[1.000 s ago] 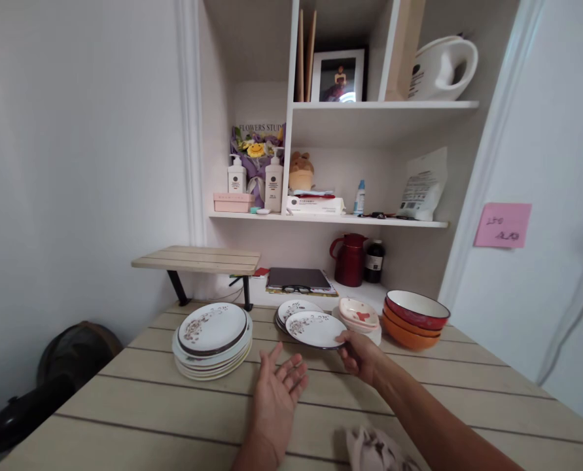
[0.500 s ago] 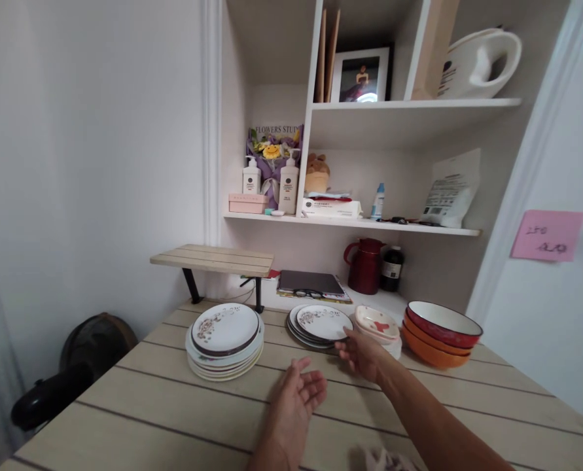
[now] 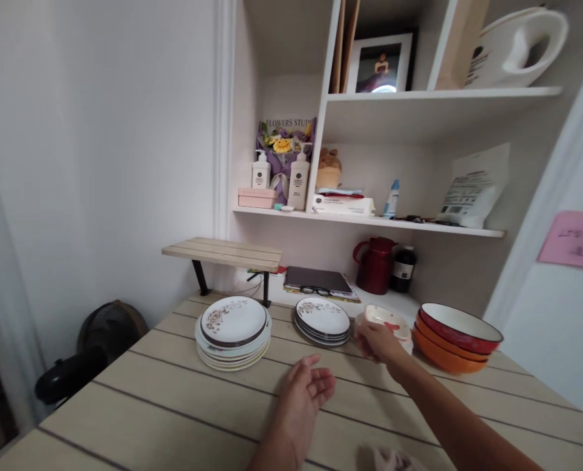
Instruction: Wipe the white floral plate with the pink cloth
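Observation:
My right hand (image 3: 377,340) reaches out over the table and grips the near edge of a small pink dish with a red mark (image 3: 389,319), the top one of a little pile. Just left of it lies a stack of small white floral plates (image 3: 322,319), with nothing touching them. My left hand (image 3: 305,392) hovers palm up over the wooden table (image 3: 173,405), fingers loosely spread and empty. A taller stack of larger brown-rimmed plates (image 3: 233,329) stands further left.
Red and orange bowls (image 3: 455,335) are stacked at the right. A small wooden riser (image 3: 222,252), a tablet with glasses, a red jug (image 3: 375,264) and a dark bottle sit behind. Shelves above hold bottles and boxes. A cloth (image 3: 392,460) lies at the near edge.
My right hand set the small floral plate down on its stack, let go, and moved right onto the pink dish. The view swung left.

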{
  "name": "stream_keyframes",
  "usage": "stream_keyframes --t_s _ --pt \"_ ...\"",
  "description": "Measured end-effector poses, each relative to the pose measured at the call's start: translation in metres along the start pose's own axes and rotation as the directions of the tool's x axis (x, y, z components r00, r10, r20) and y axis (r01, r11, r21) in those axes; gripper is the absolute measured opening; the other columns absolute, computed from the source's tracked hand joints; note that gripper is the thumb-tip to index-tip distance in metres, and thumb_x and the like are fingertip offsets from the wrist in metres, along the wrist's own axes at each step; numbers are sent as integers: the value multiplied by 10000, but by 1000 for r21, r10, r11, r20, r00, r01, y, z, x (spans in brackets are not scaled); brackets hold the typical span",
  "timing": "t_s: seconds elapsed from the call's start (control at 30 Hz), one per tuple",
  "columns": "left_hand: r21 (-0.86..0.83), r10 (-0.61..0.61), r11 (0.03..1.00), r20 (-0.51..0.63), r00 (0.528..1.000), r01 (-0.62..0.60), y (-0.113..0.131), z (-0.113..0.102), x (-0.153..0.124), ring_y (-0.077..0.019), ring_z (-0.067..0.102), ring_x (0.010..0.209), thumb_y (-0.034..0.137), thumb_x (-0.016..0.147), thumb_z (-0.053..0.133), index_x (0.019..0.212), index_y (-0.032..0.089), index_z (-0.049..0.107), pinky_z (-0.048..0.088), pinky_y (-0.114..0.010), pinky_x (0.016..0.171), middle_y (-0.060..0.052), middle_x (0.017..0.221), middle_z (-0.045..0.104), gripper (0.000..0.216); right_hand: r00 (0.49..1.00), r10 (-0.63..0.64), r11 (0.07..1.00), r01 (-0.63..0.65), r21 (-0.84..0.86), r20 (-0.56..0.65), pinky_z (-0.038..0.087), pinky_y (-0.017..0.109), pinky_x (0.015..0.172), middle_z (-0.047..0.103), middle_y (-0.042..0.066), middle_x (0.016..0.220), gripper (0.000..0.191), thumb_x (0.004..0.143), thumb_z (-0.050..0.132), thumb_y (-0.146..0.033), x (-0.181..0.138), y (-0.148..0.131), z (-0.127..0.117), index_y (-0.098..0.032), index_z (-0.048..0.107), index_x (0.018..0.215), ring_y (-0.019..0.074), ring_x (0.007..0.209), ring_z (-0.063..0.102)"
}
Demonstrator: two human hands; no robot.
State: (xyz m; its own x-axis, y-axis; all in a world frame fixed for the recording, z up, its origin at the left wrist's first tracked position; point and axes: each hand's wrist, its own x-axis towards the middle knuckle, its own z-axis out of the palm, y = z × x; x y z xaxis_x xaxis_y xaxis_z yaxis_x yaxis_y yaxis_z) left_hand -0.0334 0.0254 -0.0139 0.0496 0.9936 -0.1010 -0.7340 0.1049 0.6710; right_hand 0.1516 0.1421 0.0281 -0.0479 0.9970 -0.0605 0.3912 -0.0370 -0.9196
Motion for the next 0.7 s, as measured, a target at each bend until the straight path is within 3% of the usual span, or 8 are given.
stream_keyframes --t_s 0.1,0.2,0.3,0.37,0.47,0.57,0.7 --pt "-4 5 1000 8 1000 -5 -1 1 -1 -192 622 789 380 808 554 1079 114 527 439 -359 819 -121 866 650 381 990 -142 976 143 -167 22 337 215 418 579 14 621 236 802 446 -372 1 -22 18 -175 541 715 122 491 532" --pt "-21 5 1000 1 1000 -5 -3 -1 0 -189 619 762 377 810 549 1055 113 530 433 -356 798 -111 836 652 360 939 -330 894 343 -290 92 452 281 664 623 51 911 149 752 536 -286 -1 -48 47 -198 612 846 169 777 592" --pt "-49 18 999 31 999 -16 -6 -3 2 -193 617 747 387 792 567 1022 119 545 426 -350 771 -103 810 651 354 868 -474 782 493 -383 148 384 345 906 489 72 1248 344 721 566 -169 -8 -70 81 -259 617 1049 221 1092 497" --pt "-70 28 997 42 999 -25 -7 -3 3 -187 610 725 375 767 597 988 132 555 420 -341 746 -88 791 649 331 766 -608 512 581 -632 211 366 411 919 395 98 1356 457 756 517 -123 -15 -80 102 -295 554 1178 258 1138 467" --pt "-90 27 996 31 999 -24 -10 -3 6 -164 590 708 336 728 639 949 150 563 409 -317 716 -75 818 650 299 618 -719 190 614 -766 317 331 463 935 306 93 1438 532 784 520 -117 -27 -91 126 -346 476 1262 303 1239 367" --pt "-108 14 994 31 999 -11 -14 -3 10 -169 583 779 340 707 655 951 158 566 405 -307 715 -96 939 654 317 506 -760 57 678 -733 409 277 478 979 300 77 1455 530 781 597 -198 -33 -96 140 -349 466 1272 307 1288 297" --pt "-147 31 989 4 999 -31 -20 -5 16 -143 552 731 372 700 644 905 167 581 380 -273 654 -65 892 651 297 411 -757 -8 771 -637 507 222 455 1018 448 34 1370 238 783 622 -255 -29 -95 150 -296 646 1017 261 1270 331"
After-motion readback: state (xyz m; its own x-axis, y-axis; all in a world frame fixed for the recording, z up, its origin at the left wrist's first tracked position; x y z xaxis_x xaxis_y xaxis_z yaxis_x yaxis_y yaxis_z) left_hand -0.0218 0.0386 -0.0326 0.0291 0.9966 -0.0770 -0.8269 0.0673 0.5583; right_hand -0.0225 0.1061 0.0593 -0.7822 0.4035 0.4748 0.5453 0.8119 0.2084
